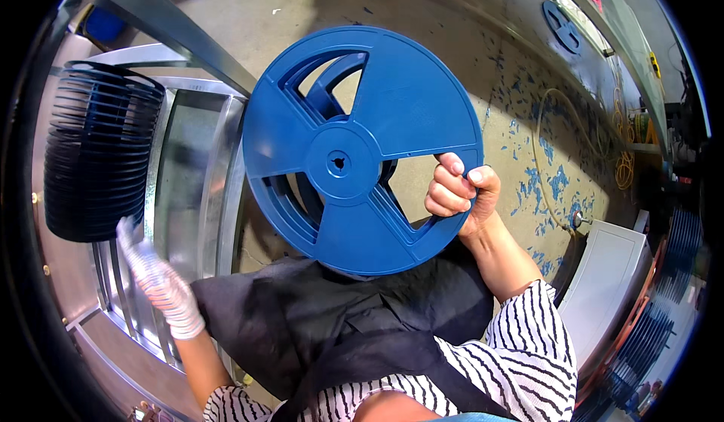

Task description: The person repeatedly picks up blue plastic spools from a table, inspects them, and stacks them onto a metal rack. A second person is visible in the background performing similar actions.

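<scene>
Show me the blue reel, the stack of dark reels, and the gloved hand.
blue reel (422, 98): head view, solid upper panel.
stack of dark reels (94, 158): head view, ribbed side.
left hand (162, 286): head view, gloved back.

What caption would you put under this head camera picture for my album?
A right hand holds up a big blue reel while the gloved left hand reaches toward a stack of reels.

Site: factory or workshop floor. Evidence: bare concrete floor (520, 120) with flaking blue paint past the hands; sheet-metal bench (188, 165) to their left carrying a stack of blue reels (94, 158); more reels (648, 331) racked far right; coiled yellow cable (624, 167) beyond.
</scene>
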The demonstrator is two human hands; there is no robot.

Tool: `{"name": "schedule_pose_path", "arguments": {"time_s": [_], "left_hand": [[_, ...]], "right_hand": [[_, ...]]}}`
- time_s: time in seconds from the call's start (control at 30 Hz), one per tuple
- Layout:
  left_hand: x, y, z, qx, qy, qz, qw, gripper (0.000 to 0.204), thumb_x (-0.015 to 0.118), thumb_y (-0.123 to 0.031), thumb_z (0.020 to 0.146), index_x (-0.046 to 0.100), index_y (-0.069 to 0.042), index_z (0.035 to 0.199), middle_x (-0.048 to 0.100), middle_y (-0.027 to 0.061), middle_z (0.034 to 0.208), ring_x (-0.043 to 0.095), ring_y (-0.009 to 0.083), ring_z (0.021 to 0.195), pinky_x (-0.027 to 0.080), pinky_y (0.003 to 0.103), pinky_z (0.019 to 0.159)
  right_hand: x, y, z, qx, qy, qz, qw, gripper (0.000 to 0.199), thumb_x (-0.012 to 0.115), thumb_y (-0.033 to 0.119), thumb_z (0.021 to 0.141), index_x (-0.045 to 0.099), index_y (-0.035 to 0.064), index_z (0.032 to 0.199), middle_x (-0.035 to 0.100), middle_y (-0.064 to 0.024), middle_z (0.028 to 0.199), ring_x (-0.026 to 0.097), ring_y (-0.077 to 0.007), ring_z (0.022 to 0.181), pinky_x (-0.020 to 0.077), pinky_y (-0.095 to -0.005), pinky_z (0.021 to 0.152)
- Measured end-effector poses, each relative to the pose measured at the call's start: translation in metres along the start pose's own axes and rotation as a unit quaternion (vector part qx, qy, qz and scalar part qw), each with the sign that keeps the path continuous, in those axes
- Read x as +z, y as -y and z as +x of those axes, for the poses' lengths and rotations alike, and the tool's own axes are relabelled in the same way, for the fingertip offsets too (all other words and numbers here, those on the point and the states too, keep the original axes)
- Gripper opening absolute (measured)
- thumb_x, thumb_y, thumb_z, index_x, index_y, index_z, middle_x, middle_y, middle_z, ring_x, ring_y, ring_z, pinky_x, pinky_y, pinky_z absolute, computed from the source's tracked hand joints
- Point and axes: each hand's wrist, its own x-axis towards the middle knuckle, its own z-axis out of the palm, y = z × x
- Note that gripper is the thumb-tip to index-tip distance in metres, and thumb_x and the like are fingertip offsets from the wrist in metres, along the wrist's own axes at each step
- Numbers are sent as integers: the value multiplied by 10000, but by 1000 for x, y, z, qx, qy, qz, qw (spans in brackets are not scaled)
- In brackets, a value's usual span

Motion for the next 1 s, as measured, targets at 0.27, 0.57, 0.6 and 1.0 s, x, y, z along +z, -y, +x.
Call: {"name": "schedule_pose_path", "arguments": {"time_s": [0.27, 0.57, 0.6, 1.0], "left_hand": [[108, -1, -27, -375, 161, -263, 874, 931, 724, -103, 805, 126, -142, 1517, 324, 121, 1482, 337, 280, 1352, 292, 433, 1118], [113, 15, -16, -434, 170, -461, 755, 270, 663, -79, 858, 573, -93, 1113, 614, 56, 972, 605, 186, 819, 517, 362, 770], [114, 12, -16, -415, 164, -470, 762, 246, 661, -75, 858, 572, -98, 1086, 598, 38, 915, 590, 166, 778, 510, 349, 749], [132, -24, -26, -233, 120, -399, 879, 133, 634, -148, 907, 549, -49, 885, 578, 48, 766, 467, 120, 546, 383, 282, 515]], "right_hand": [[9, -8, 3, 22, 94, 37, 995, 165, 609, 172, 796, 535, 69, 901, 424, 52, 551, 383, -58, 415, 285, -230, 430], [6, 5, 7, -13, 111, 11, 994, 151, 597, 152, 815, 535, 49, 906, 446, 28, 550, 434, -89, 447, 328, -242, 438], [6, 9, 6, -18, 91, -2, 996, 139, 584, 152, 825, 531, 49, 902, 464, 17, 561, 454, -101, 463, 349, -247, 452], [6, 3, 11, -157, -279, -467, 824, 360, 652, 249, 888, 527, 25, 1141, 624, -115, 964, 642, -184, 813, 510, -274, 670]]}}
